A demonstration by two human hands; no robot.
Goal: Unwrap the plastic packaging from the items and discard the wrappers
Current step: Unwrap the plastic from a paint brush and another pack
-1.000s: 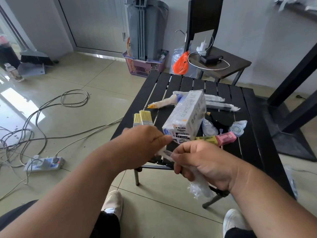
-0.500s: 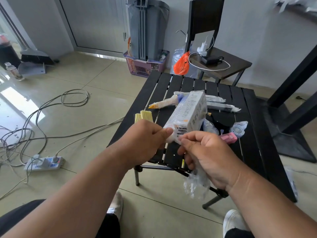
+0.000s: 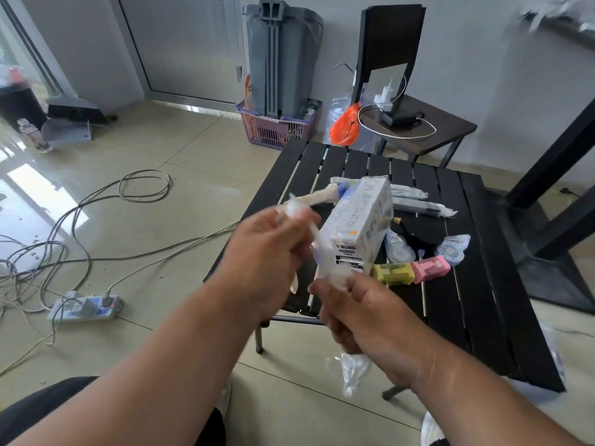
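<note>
Wrapper film [image 3: 297, 210] that sat between your hands a second ago has lifted toward ten o'clock, pinched in your left hand [image 3: 270, 243], while your right hand [image 3: 351, 304] grips the trailing plastic below the box [image 3: 357, 226] above the tabletop [image 3: 467, 284], so it's peeling free.

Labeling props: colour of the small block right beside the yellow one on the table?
Pink; head view.

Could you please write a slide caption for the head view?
Both hands, left and right, tear clear wrap above slatted table.
</note>
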